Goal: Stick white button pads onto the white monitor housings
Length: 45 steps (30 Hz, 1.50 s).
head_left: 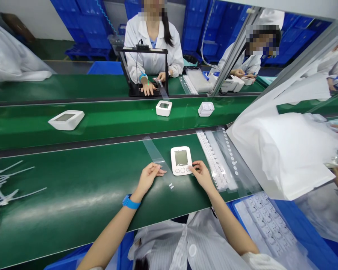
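Observation:
A white monitor unit [181, 161] with a grey display and buttons lies face up on the green bench. My right hand [202, 176] grips its lower right edge, with the thumb on the front and the fingers at the side. Left of the unit, my left hand [150, 177] has its thumb and fingers brought together over a clear plastic strip [154, 152]. Whatever those fingertips pinch, if anything, is too small to make out. Two small white pieces [171, 186] rest on the bench between my hands.
Sheets of round white stickers [214, 161] lie to the right, beside a big white bag [273, 150]. White strips [0, 187] are heaped at far left. On the belt [115, 116] stand more white units [163, 108] and stacked white parts [205, 109]. Co-workers [154, 45] sit opposite.

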Available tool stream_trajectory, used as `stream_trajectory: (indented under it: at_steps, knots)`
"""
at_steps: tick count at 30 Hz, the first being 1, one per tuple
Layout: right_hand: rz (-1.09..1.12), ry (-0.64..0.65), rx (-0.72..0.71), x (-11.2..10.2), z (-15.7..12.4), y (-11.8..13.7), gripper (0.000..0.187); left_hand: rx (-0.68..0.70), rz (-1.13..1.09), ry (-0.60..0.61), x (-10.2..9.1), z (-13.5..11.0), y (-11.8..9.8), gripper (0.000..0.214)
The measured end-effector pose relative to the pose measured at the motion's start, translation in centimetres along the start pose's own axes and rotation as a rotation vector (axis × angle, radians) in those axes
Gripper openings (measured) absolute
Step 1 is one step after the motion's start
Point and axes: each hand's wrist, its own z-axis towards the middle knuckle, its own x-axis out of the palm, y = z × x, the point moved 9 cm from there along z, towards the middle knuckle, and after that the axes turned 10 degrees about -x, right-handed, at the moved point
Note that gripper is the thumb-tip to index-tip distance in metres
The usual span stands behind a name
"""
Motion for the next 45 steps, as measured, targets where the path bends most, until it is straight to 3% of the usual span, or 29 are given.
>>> stream_trajectory:
  at_steps: [13, 19, 26, 32, 35, 37, 39, 43, 45]
  knots:
    - [-0.158, 0.022, -0.023, 0.4, -0.4, 1.0, 0.039, 0.020, 0.041, 0.062, 0.7, -0.1, -0.1, 0.038]
    - [-0.035, 0.019, 0.016, 0.2, -0.1, 0.4, 0.042, 0.020, 0.007, 0.146, 1.6, -0.3, -0.4, 0.035]
    - [-0.102, 0.010, -0.158, 0.9, -0.6, 2.9, 0.044, 0.003, -0.050, 0.305, 3.9, 0.2, 0.4, 0.030]
    - [0.278, 0.066, 0.136, 2.2, -1.7, 2.2, 0.056, 0.027, -0.024, 0.346, 4.2, -0.3, 0.1, 0.024]
    - [0.435, 0.102, 0.245, 2.5, -1.1, 2.8, 0.053, 0.052, -0.074, 0.383, 3.9, -0.7, -0.7, 0.021]
    - [0.500, 0.100, 0.258, 2.3, 0.7, 3.8, 0.049, 0.078, -0.101, 0.380, 3.0, -0.7, -1.3, 0.022]
    - [0.529, 0.067, 0.191, 1.7, 4.4, 5.4, 0.045, 0.096, -0.095, 0.345, 1.8, -0.5, -1.8, 0.023]
    - [0.501, -0.018, -0.068, 1.0, 16.8, 9.4, 0.036, 0.092, -0.022, 0.275, -0.1, -0.1, -2.5, 0.025]
    - [0.380, -0.117, -0.100, 1.2, 24.0, 10.2, 0.026, 0.077, 0.016, 0.259, -0.5, 0.0, -2.6, 0.027]
